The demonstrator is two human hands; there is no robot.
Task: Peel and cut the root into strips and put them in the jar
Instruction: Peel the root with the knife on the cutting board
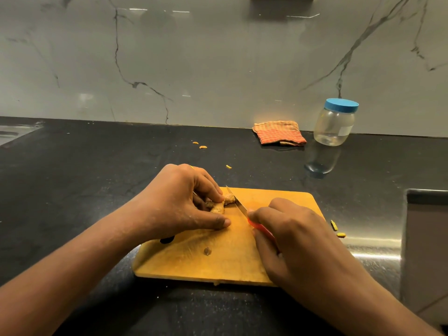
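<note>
The grip of the left hand (pixel 179 202) is closed on the root (pixel 221 204), fingertips and thumb pinching the knobbly brownish piece down on the wooden cutting board (pixel 218 265). The grip of the right hand (pixel 291 235) is wrapped round the red handle of a small knife (pixel 238 204), whose blade slants at the root's right end. A small dark bit (pixel 207 251) lies on the board nearer the person. On the dark bench (pixel 72 178), the clear plastic jar (pixel 334 127), blue lid (pixel 341 105) on, stands well apart at the far right, near a folded orange checked cloth (pixel 278 132). Orange scraps (pixel 203 146) lie scattered around.
</note>
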